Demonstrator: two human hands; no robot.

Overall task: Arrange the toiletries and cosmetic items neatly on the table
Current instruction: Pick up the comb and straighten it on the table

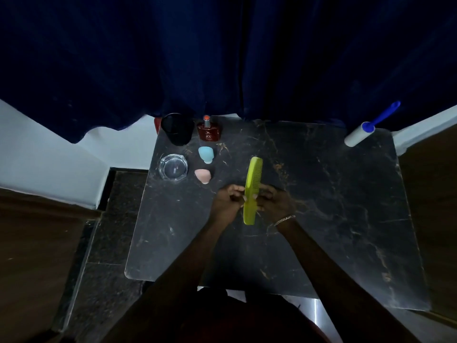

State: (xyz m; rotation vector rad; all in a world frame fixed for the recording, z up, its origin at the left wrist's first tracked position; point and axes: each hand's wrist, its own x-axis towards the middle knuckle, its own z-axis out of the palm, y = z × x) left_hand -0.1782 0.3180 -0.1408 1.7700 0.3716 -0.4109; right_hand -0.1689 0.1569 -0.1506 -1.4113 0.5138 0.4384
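Here, both hands meet over the middle of the tabletop (321,194). The left hand (228,200) has its fingers curled in against the left edge of a yellow-green comb (253,174). The right hand (273,201), with a bracelet (284,220) at the wrist, pinches the opposite edge. Both grips sit on the comb's lower half. Whether the comb is lifted or rests on the stone, cannot tell.

Comb's long axis runs near-to-far, with the far end tipped slightly right. The teeth face right, visible on the free upper stretch.

Outward, far-left of the hands, two short columns:
- pink sponge (202,175), nearest the left hand
- blue sponge (206,154) just beyond it
- perfume bottle (209,131) upright at the back
- left of these, glass ashtray (173,167), with black cup (177,128) behind it

Lint roller (366,129) lies diagonally at the far right corner, well apart from everything else, its blue handle pointing off toward the curtain (222,58).

Judgement: the comb is the piece in hand and not yet placed. The grouped items lie up and left of it, so the left hand is the nearer one to carry it over. The comb already runs roughly parallel with the sponge-and-bottle column. Setting it beside that column looks to need a sideways shift and a slight straightening rather than a turn. The roller likely remains to be brought in.
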